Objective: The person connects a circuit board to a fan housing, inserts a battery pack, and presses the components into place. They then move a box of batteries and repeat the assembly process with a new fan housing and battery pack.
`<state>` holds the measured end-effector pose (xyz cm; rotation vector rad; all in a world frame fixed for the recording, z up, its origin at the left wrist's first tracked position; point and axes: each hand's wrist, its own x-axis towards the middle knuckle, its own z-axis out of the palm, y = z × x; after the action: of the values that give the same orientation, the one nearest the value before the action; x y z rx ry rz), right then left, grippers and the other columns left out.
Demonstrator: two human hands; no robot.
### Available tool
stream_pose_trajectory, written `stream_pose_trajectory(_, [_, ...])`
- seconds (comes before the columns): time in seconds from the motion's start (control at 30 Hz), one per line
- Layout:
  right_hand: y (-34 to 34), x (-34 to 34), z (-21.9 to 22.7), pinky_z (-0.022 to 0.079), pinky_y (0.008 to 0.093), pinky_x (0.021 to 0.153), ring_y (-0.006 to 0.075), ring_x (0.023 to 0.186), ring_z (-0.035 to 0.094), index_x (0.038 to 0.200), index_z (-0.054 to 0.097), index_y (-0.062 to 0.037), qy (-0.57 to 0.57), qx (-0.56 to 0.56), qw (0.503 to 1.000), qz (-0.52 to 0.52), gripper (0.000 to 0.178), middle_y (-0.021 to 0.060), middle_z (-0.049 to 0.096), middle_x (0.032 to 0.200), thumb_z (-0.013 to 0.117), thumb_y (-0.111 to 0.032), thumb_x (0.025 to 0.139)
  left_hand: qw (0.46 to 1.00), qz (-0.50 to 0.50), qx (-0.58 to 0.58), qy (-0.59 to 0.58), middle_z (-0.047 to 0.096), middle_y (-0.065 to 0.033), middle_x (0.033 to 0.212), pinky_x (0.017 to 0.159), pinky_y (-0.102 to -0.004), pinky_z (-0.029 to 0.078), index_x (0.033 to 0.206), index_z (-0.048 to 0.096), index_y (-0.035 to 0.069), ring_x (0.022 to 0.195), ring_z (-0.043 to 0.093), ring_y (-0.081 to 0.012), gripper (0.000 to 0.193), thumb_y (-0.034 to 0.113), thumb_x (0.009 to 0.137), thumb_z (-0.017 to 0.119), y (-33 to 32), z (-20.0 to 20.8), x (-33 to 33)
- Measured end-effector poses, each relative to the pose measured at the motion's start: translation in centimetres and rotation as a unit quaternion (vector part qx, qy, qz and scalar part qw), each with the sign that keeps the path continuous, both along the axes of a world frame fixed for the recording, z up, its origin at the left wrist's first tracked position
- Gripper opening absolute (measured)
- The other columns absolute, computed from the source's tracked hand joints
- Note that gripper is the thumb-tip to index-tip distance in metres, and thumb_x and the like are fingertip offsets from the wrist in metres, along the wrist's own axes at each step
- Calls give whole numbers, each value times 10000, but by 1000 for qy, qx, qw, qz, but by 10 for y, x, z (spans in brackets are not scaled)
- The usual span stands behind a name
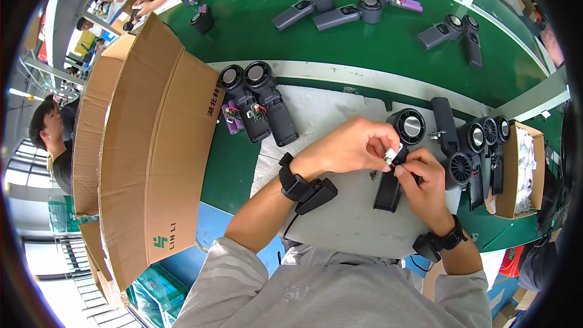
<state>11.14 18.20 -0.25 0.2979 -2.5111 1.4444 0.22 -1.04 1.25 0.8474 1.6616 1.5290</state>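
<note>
A dark grey handheld fan (387,193) with a round silver-centred head (411,126) lies on the pale foam mat in front of me. Over its handle, my left hand (355,146) pinches a small white part (391,154) between thumb and fingers. My right hand (425,183) meets it from the right, its thumb and forefinger pressed together just below the white part. A bit of thin reddish wire shows there; what the right fingertips hold is hidden. Both wrists carry black strapped devices.
A tall cardboard box (152,146) stands at left. Two fan bodies with exposed circuit boards (258,112) lie by the mat's far left. More fan parts (470,140) and a carton of white pieces (523,167) are at right. Several fans (334,17) lie on the green surface (255,30) beyond.
</note>
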Motion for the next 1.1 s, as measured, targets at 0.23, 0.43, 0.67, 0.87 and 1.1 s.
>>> stream_pose_trajectory(0.23, [2,-2,2,443,277,548,161,640,580,875,650,2,28,31,999,24,80,77,572,840,692,-18,810,997,3,15,71,659,-53,928,745,-274,545,1046,668,10,782,639,-139,280,-59,775,673,1,-3,2])
stream_pose_trajectory(0.43, [-11,0,0,470,236,513,116,624,624,969,599,-18,-73,-95,987,-104,200,60,604,829,711,3,805,985,25,9,169,672,-91,845,706,-307,540,1055,676,39,729,651,-200,334,-39,731,664,7,6,5])
stream_pose_trajectory(0.67, [-13,-5,1,453,187,490,43,591,606,973,576,-5,-31,-24,995,-93,242,30,622,778,733,25,792,976,74,2,206,683,-115,796,652,-302,537,1042,693,45,687,667,-220,326,7,718,690,6,-3,10])
stream_pose_trajectory(0.87, [-8,-3,-2,463,182,499,37,604,605,996,595,-11,-43,-13,995,-93,284,28,620,800,756,29,766,972,85,13,220,691,-112,780,608,-297,535,936,732,35,665,671,-217,239,25,697,717,7,-8,6])
stream_pose_trajectory(1.1, [-9,-6,-3,462,170,504,35,607,601,973,638,-5,-23,-2,995,-97,286,24,602,820,774,36,725,974,100,22,203,678,-106,736,583,-293,522,879,741,33,633,657,-215,203,14,679,709,8,-10,9])
